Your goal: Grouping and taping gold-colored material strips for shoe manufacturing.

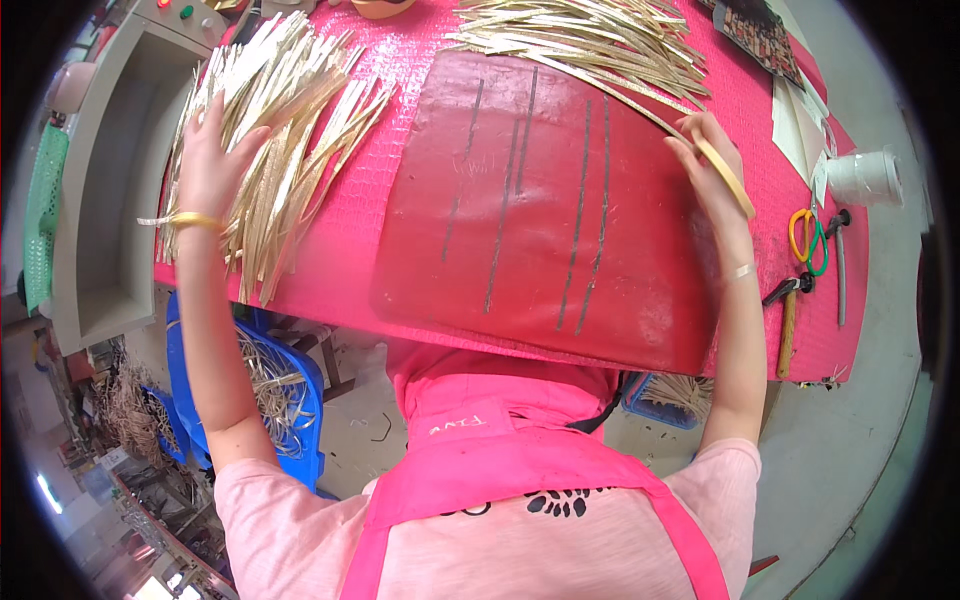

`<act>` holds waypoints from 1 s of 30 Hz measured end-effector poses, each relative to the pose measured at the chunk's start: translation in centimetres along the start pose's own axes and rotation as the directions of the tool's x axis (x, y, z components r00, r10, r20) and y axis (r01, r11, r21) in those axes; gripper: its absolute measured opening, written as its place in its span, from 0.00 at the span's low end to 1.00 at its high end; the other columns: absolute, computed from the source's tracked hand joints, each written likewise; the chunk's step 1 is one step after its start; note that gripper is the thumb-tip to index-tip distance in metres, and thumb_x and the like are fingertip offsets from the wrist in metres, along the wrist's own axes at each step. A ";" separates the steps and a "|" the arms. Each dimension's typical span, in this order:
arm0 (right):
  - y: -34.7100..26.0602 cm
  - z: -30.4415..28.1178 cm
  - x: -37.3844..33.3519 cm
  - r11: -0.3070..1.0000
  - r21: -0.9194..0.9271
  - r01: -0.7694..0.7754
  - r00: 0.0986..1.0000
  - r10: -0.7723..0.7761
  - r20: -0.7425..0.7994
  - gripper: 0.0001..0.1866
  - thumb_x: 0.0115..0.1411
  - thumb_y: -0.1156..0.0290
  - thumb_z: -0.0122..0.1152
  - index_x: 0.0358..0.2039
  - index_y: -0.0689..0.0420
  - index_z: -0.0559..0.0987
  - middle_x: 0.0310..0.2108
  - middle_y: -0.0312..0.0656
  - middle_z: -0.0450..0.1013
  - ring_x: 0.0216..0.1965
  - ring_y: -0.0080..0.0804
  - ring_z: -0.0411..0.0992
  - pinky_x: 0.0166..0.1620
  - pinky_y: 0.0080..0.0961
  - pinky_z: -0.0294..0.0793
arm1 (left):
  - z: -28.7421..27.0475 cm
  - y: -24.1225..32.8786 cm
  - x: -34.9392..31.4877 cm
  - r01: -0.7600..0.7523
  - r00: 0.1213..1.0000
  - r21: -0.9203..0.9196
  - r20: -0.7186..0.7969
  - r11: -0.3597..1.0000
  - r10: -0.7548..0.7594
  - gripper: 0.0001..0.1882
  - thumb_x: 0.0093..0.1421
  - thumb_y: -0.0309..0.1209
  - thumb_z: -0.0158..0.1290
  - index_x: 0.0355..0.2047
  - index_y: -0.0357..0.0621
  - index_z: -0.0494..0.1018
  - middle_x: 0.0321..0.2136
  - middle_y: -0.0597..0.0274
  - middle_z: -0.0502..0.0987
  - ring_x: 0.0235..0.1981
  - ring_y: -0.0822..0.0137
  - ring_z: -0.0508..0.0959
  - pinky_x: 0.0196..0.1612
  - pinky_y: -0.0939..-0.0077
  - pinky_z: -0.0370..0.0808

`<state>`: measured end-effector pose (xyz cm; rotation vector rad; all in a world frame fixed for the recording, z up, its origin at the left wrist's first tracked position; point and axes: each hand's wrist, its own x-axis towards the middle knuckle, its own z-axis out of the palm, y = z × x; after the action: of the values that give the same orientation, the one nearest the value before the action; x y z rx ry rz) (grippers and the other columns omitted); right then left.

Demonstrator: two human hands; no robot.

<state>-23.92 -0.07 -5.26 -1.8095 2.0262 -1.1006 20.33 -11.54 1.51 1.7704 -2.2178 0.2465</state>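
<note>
My left hand (212,168) is open, fingers spread, over a pile of flat gold strips (300,170) at the left of the pink table. A thin gold band circles that wrist. On the right, my right hand (712,165) pinches the end of one long gold strip (625,97), which runs back to a second pile of strips (590,35). A flat yellowish ring (724,176), perhaps a tape roll seen edge-on, rests against the back of that hand. Between my hands lies a dark red mat (540,210) with several black lines.
Scissors (808,240) with yellow and green handles, a hammer (788,325) and a white spool (865,180) are at the right. A grey metal bin (105,190) stands at the left edge. Below the table is a blue crate (310,400) of strips.
</note>
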 end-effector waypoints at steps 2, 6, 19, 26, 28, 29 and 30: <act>3.1 0.3 1.3 0.978 -0.204 0.029 1.000 -0.027 0.014 0.06 0.46 0.75 0.55 0.24 0.57 0.67 0.19 0.42 0.66 0.24 0.40 0.66 0.30 0.31 0.66 | 1.3 5.2 0.3 -0.150 0.986 -0.126 -0.086 0.981 0.140 0.27 0.47 0.35 0.54 0.47 0.39 0.62 0.41 0.46 0.66 0.45 0.56 0.65 0.48 0.72 0.61; 4.1 1.5 0.7 0.804 -0.559 0.203 0.970 -0.242 0.005 0.08 0.44 0.75 0.56 0.24 0.56 0.65 0.21 0.43 0.68 0.27 0.44 0.67 0.31 0.34 0.65 | 5.0 18.2 1.5 -0.424 0.843 -0.673 -0.047 0.606 0.537 0.14 0.47 0.28 0.50 0.37 0.42 0.70 0.33 0.55 0.71 0.38 0.59 0.70 0.42 0.73 0.65; 1.7 -2.4 -3.3 0.995 -0.100 -0.013 0.996 0.004 -0.093 0.06 0.48 0.79 0.51 0.29 0.59 0.69 0.22 0.45 0.67 0.24 0.34 0.69 0.27 0.23 0.67 | 15.1 32.6 7.9 -0.544 0.824 -0.450 -0.129 0.708 0.552 0.05 0.44 0.27 0.46 0.20 0.44 0.72 0.23 0.58 0.73 0.27 0.59 0.73 0.31 0.68 0.71; -2.5 -4.6 -4.5 0.801 0.598 -0.039 0.961 0.195 -0.198 0.10 0.48 0.83 0.54 0.30 0.61 0.66 0.24 0.40 0.68 0.24 0.22 0.68 0.27 0.13 0.68 | 5.7 28.4 3.6 -0.076 0.712 -0.952 0.155 0.295 0.685 0.04 0.52 0.23 0.42 0.29 0.36 0.64 0.22 0.56 0.73 0.27 0.67 0.75 0.32 0.77 0.73; -2.6 -4.4 -3.6 0.702 0.712 -0.010 0.935 0.260 -0.243 0.10 0.48 0.82 0.55 0.30 0.61 0.66 0.23 0.40 0.69 0.23 0.24 0.68 0.27 0.15 0.68 | 4.6 27.8 2.7 0.057 0.646 -0.949 0.271 0.309 0.714 0.06 0.54 0.22 0.40 0.32 0.33 0.62 0.24 0.56 0.73 0.28 0.71 0.75 0.32 0.78 0.73; -2.4 -4.1 -3.2 0.681 0.732 -0.010 0.910 0.311 -0.276 0.10 0.48 0.81 0.55 0.31 0.61 0.66 0.22 0.41 0.69 0.22 0.25 0.68 0.27 0.16 0.69 | 5.0 27.6 2.2 -0.001 0.651 -0.953 0.230 0.304 0.724 0.08 0.54 0.22 0.41 0.35 0.34 0.64 0.25 0.57 0.74 0.28 0.72 0.74 0.32 0.80 0.72; -2.2 -4.0 -2.8 0.680 0.733 -0.005 0.910 0.307 -0.279 0.10 0.48 0.81 0.55 0.31 0.61 0.66 0.22 0.41 0.69 0.22 0.25 0.68 0.27 0.16 0.69 | 5.3 27.4 1.8 -0.006 0.652 -0.952 0.228 0.305 0.723 0.08 0.54 0.22 0.41 0.35 0.34 0.64 0.25 0.57 0.74 0.28 0.72 0.74 0.32 0.80 0.72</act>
<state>-24.00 4.13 -1.94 -1.0349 1.4938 -1.9572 -7.35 -8.60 -1.56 0.6053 -2.3277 -1.4857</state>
